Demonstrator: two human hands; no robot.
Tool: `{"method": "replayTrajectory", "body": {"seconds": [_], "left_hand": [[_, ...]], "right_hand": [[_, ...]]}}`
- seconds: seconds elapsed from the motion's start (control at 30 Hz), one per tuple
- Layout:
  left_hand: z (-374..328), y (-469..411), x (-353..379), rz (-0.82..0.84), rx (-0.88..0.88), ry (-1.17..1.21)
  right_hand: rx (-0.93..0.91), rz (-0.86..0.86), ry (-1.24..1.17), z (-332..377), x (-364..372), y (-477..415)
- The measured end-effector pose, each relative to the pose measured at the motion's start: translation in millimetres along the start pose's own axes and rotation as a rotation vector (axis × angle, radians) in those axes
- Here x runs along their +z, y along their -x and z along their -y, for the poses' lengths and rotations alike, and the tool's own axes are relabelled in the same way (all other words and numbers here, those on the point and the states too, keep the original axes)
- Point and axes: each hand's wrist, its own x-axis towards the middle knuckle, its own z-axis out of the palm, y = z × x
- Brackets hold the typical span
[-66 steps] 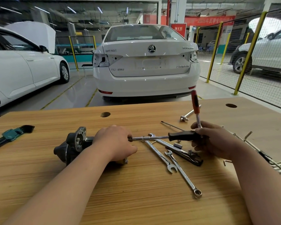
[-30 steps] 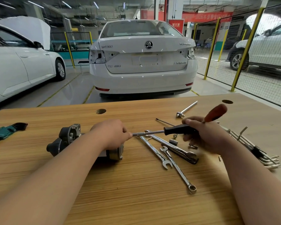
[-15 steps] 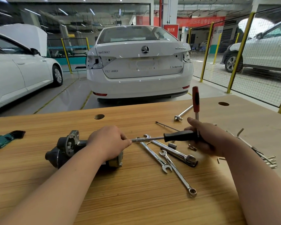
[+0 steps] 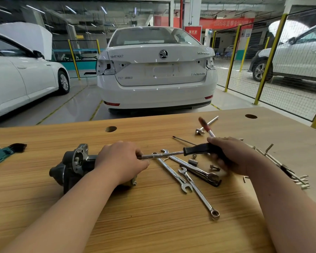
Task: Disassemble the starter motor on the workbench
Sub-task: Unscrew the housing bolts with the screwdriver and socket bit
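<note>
**Both hands at the starter motor, driver held level**

The starter motor (image 4: 75, 167) lies on its side on the wooden workbench (image 4: 153, 225), left of the middle, its dark nose and round flange turned to the left. The left hand (image 4: 121, 160) lies over its right end with the fingers curled down around the body, gripping it and hiding that end.

A long driver (image 4: 173, 153) runs nearly level from the right hand to the left. Its metal shaft meets the motor's end just under the left hand's fingertips; the exact contact point is hidden. The right hand (image 4: 230, 157) is clenched around the driver's black handle. A second tool with a red handle (image 4: 204, 125), blurred, sticks up and away from the top of that hand; how it joins the driver cannot be made out.

Below the shaft, several wrenches (image 4: 188, 172) lie crossed on the bench, one reaching toward the near edge. Small nuts and bolts (image 4: 214, 168) sit just beside the right hand. A metal bar with a socket end (image 4: 206, 125) lies farther back. A fan of hex keys (image 4: 290, 174) lies by the right forearm, and a green-holdered key set (image 4: 4, 152) at the far left edge.

Beyond the bench stands a white car (image 4: 157, 70), rear facing the bench.
</note>
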Motion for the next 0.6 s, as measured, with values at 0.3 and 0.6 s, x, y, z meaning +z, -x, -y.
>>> {"method": "replayTrajectory", "body": {"seconds": [0.3,0.6], "left_hand": [[10.9,-4.9,-11.9,0.249,0.191,-0.313],[8.2,-5.8,-7.2,0.203,0.182,-0.231]], "right_hand": [[-0.173,0.162,-0.225,-20.8,-5.6,-6.3],[-0.093,0.122,-0.034,-13.3,-7.2,-4.3]]}}
